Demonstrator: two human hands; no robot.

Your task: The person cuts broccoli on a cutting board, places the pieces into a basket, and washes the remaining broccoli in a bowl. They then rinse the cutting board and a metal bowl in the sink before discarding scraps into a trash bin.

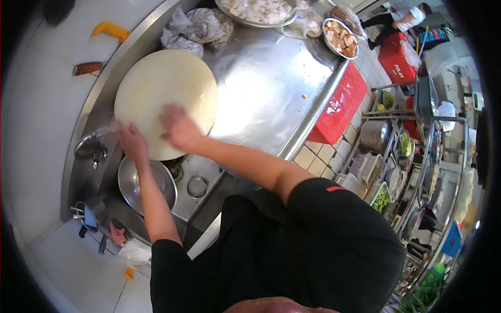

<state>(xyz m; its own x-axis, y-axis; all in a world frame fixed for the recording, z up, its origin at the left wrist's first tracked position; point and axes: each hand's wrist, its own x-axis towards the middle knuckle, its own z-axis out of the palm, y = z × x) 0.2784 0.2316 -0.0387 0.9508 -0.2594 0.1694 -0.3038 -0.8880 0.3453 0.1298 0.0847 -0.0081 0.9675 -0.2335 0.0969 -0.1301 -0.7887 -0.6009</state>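
Note:
A large round cream-coloured cutting board lies over the sink end of the steel counter. My right hand is on its face, fingers spread and smeared by motion. At the board's near left edge is my left hand, fingers stretched out, in the splash beside the faucet. Below the left hand, a steel bowl sits in the basin, partly covered by my forearm. A round metal strainer ring shows to the bowl's right.
Bagged food, a large bowl of pale pieces and a bowl of cubed meat line the counter's far end. Knives with yellow and brown handles hang on the wall. A red bin and loaded shelves stand right; another person is beyond.

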